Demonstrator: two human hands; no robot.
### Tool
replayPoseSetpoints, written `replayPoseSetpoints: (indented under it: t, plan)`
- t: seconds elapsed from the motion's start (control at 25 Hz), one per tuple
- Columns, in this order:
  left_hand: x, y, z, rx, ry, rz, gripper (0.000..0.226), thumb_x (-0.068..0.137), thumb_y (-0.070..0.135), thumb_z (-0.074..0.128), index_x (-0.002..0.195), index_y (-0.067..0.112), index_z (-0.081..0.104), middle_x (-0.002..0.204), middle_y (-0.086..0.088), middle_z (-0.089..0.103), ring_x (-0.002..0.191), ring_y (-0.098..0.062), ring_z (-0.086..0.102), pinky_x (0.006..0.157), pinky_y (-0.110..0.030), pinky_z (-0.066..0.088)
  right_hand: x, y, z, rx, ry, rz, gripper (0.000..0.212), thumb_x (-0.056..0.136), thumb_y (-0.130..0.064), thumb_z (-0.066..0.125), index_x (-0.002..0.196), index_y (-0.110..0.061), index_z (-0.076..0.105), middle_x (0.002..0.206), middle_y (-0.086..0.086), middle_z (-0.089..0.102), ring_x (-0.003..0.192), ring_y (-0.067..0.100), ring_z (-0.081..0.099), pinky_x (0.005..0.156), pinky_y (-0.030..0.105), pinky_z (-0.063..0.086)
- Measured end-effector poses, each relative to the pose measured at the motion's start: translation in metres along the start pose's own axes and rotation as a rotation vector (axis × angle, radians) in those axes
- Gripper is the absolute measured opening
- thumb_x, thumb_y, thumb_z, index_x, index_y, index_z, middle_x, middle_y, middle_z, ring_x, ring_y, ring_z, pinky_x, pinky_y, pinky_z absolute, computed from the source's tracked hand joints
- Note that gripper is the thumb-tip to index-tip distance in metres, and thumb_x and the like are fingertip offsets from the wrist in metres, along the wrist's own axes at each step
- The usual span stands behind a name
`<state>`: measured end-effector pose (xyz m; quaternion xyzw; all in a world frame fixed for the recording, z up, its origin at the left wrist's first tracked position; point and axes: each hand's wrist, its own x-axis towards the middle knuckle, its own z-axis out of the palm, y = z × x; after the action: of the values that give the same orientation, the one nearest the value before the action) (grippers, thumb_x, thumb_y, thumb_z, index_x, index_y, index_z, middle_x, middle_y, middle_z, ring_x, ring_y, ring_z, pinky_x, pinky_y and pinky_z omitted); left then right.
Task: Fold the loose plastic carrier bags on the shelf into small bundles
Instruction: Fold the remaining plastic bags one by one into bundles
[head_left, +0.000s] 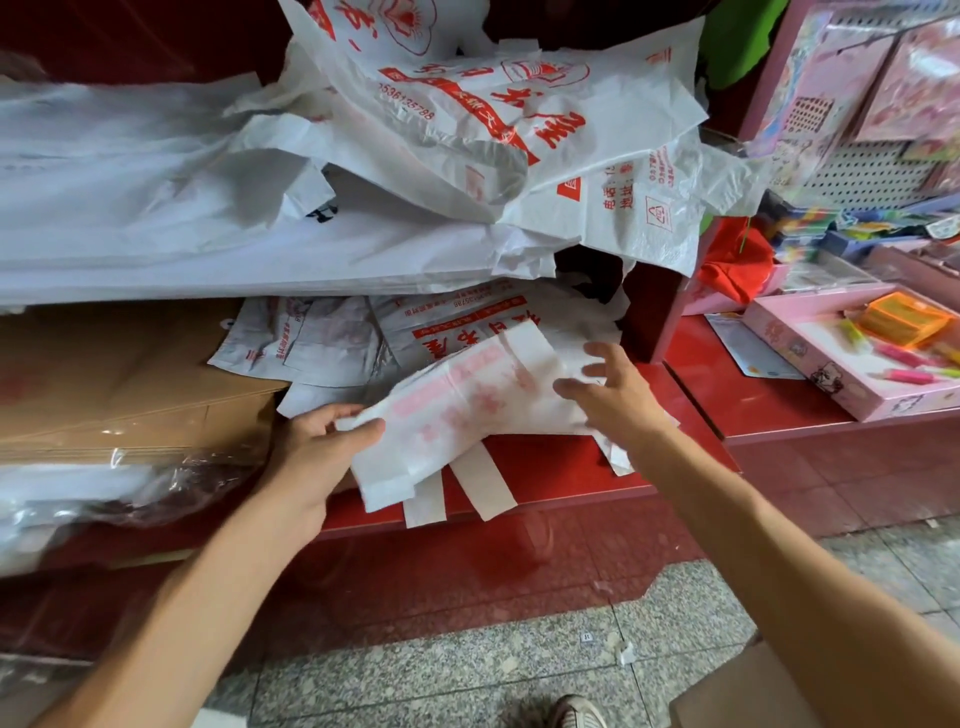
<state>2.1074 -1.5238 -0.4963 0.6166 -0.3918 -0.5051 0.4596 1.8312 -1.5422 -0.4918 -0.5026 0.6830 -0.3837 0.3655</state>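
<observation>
A white carrier bag with faint pink print (457, 410) lies flattened at the front of the red shelf (545, 467), its handles hanging over the edge. My left hand (322, 441) pinches the bag's left end between thumb and fingers. My right hand (608, 389) hovers over the bag's right part with fingers spread and straight, holding nothing. Behind lie more loose white bags with red print (457, 322). A large heap of such bags (493, 130) sits piled above them.
A stack of flat white bags (130, 218) fills the left. Brown cardboard (119, 374) and clear plastic wrap (156, 483) lie at lower left. A pink toy box (852, 358) rests on the neighbouring red shelf at right. Grey stone floor lies below.
</observation>
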Motion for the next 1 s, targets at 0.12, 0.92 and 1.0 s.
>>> replayPoseSetpoints:
  t: [0.12,0.92,1.0]
  plan:
    - [-0.010,-0.005,0.013,-0.048,-0.111,-0.034,0.027,0.090,-0.004,0.060,0.109,0.015,0.064,0.095,-0.015,0.071,0.069,-0.025,0.069,0.052,-0.025,0.056,-0.025,-0.007,0.019,-0.363,0.086,-0.497,0.044,0.091,-0.027,0.064,0.132,-0.019,0.050,0.132,0.000,0.055,0.108,0.019,0.060,0.086,0.034,0.051]
    - [-0.004,-0.022,0.033,0.795,-0.276,0.757,0.040,0.082,0.019,0.075,0.119,0.031,0.065,0.111,0.018,0.062,0.099,0.005,0.057,0.083,-0.009,0.042,-0.039,-0.006,0.023,-0.412,-0.371,-0.562,0.018,0.093,-0.019,0.051,0.084,-0.014,0.065,0.073,-0.002,0.063,0.060,0.008,0.051,0.056,0.023,0.036]
    - [-0.007,-0.019,0.032,0.810,-0.329,0.705,0.012,0.088,0.027,0.071,0.099,0.033,0.073,0.086,0.022,0.068,0.079,0.003,0.062,0.067,-0.014,0.047,-0.041,-0.004,0.015,-0.449,-0.442,-0.555,0.017,0.096,-0.032,0.054,0.101,-0.022,0.067,0.087,-0.008,0.068,0.072,0.001,0.057,0.062,0.017,0.040]
